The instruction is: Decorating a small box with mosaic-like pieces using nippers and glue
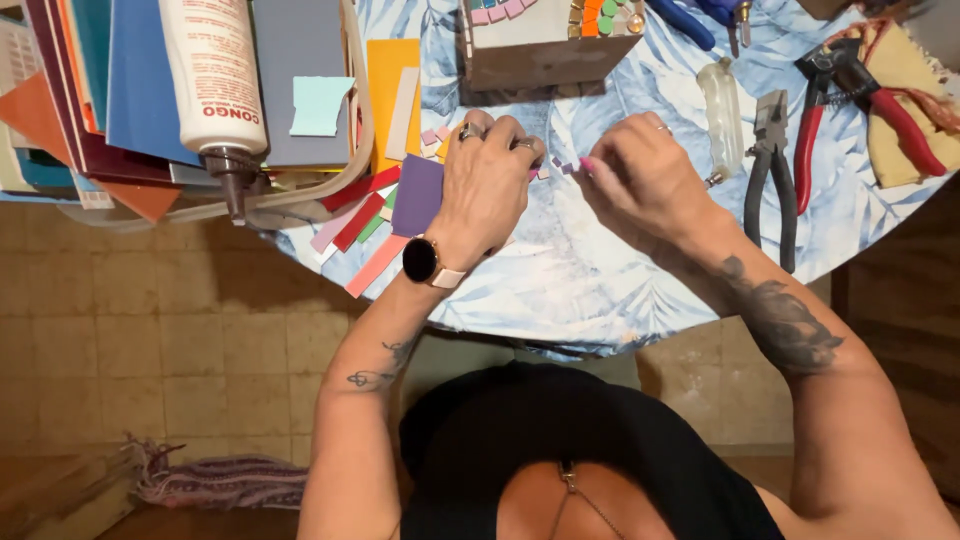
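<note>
Hands meet over the blue leaf-print tablecloth (600, 270): left hand (490, 185) curled narrow over tiny pink tile pieces (556, 166), right hand (640, 175) pinching 1 between fingertips, black pliers (772, 170) just beside.

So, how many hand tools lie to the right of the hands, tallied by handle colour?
Black-handled pliers: 1
Red-handled pliers: 1
Blue-handled tool, cut off by the frame edge: 1
Total: 3
</note>
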